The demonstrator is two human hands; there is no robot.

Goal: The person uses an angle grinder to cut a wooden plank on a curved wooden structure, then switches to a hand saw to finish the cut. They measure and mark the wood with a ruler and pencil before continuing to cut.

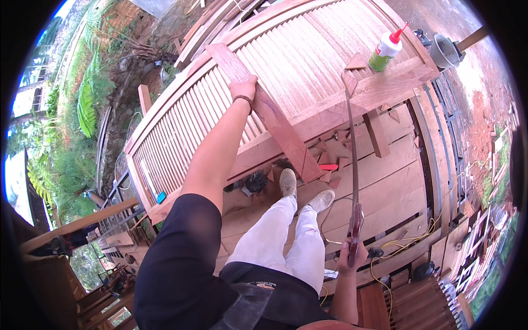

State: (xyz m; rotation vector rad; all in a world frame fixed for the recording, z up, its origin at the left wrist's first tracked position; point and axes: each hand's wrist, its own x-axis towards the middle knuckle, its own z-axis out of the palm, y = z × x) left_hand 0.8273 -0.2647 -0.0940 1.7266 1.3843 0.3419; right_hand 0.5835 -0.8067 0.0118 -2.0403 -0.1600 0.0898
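Note:
A slatted wooden shutter panel [308,124] in a broad frame lies before me. My left hand [243,88], closed around a reddish wooden board [280,124], holds it where it lies crosswise over the slats. The board's near end sticks out past the frame. At the right, my right hand [353,254] grips the brown wooden handle of a handsaw [353,159], seen nearly edge-on. Its long blade points away from me, and its far tip overlaps a small wood piece [350,82] on the frame. I cannot tell whether they touch.
A white-and-green glue bottle [385,50] with a red nozzle stands on the frame's right side. Triangular offcuts [333,179] and a red object [329,167] lie on the plank floor [390,192] by my shoes. A bucket [445,52] is beyond, and a yellow cable [410,242] runs at the right.

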